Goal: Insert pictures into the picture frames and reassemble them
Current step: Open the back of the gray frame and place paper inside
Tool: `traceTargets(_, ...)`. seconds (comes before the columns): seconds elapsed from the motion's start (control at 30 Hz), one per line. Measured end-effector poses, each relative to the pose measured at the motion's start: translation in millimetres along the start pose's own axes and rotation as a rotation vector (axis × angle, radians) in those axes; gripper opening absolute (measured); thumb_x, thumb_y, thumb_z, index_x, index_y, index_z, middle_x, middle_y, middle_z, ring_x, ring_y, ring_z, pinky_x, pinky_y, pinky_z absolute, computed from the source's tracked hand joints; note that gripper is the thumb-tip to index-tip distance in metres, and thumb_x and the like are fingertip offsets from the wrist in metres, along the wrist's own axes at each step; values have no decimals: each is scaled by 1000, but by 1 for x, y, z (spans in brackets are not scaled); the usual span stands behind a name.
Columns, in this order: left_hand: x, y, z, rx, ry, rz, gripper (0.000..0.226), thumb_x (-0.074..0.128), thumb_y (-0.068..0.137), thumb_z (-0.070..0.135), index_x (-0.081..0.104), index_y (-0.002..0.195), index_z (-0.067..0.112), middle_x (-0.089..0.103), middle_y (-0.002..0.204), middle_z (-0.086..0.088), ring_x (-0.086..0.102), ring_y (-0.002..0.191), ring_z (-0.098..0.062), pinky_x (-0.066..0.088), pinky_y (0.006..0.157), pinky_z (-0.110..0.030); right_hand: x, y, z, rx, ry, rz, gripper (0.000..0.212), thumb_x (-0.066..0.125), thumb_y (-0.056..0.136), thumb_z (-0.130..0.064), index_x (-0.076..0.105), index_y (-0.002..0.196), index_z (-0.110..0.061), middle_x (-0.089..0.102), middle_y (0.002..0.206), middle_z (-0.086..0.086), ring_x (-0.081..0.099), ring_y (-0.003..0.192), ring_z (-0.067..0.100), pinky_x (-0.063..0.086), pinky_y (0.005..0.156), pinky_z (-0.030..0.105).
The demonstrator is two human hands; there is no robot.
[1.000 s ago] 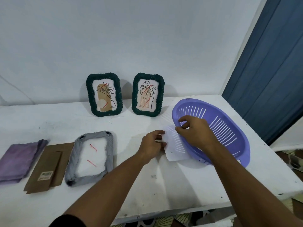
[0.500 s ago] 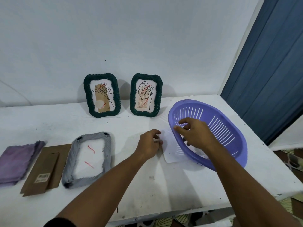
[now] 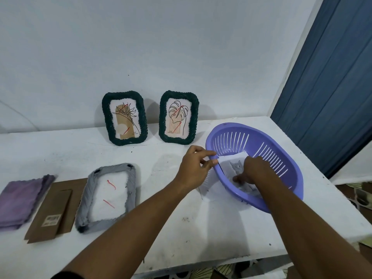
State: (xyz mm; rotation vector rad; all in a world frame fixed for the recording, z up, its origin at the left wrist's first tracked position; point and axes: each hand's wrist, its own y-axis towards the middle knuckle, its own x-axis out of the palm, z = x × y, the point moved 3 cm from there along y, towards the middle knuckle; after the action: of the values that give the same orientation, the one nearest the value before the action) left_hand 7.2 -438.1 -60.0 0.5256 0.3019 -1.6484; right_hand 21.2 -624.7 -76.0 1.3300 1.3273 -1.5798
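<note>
The left hand (image 3: 196, 167) pinches the purple basket (image 3: 281, 158) rim to steady it near the desk's (image 3: 181, 228) right edge while the right hand (image 3: 250, 172) pinches the cat picture (image 3: 234, 165) inside (grip closed on paper) to lift it.

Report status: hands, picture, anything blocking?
Left hand grips purple slotted plastic basket rim. Right hand inside, on grey cat picture. Grey woven frame lies empty. Nothing blocking.
</note>
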Motion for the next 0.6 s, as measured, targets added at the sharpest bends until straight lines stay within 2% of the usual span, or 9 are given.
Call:
traceTargets(0.07,1,0,0,-8,-2,13,35,66,86,26,64,120,20,48,125,-1,55,89,-9,41,69,-5,1,2,2,20,16,17,74,78,68,-50,51,124,-10,59,118,12,58,104,28,48,92,36)
traceTargets(0.2,-1,1,1,-9,-5,13,35,67,85,25,65,119,19,48,125,0,55,88,-8,41,64,-3,0,6,7,47,78,62,82,83,66,-38,41,131,-10,55,123,14,57,110,33,49,94,43)
traceTargets(0.33,0,1,2,-14,-3,15,35,67,84,25,65,119,19,49,124,0,55,88,-7,41,64,-3,-2,6,9,23,46,184,55,69,83,-22,43,130,-11,59,121,14,60,107,32,51,88,42)
traceTargets(0.47,-1,1,2,10,26,18,35,67,84,26,65,119,20,50,124,-1,55,85,-7,40,63,-1,-7,3,8,10,5,285,29,57,91,-21,53,118,-11,62,113,12,62,101,31,51,81,39)
traceTargets(0.53,-1,1,2,7,65,17,36,68,84,28,65,119,21,49,125,-1,56,92,-10,43,72,-6,-13,3,8,-13,90,336,22,56,91,-23,58,107,-9,65,103,12,62,92,30,49,75,35)
traceTargets(0.6,-2,1,4,27,133,40,34,68,84,29,66,117,21,49,125,0,54,104,-13,46,86,-18,-24,2,7,-64,275,325,19,59,89,-26,60,93,-7,65,90,11,61,85,29,43,68,30)
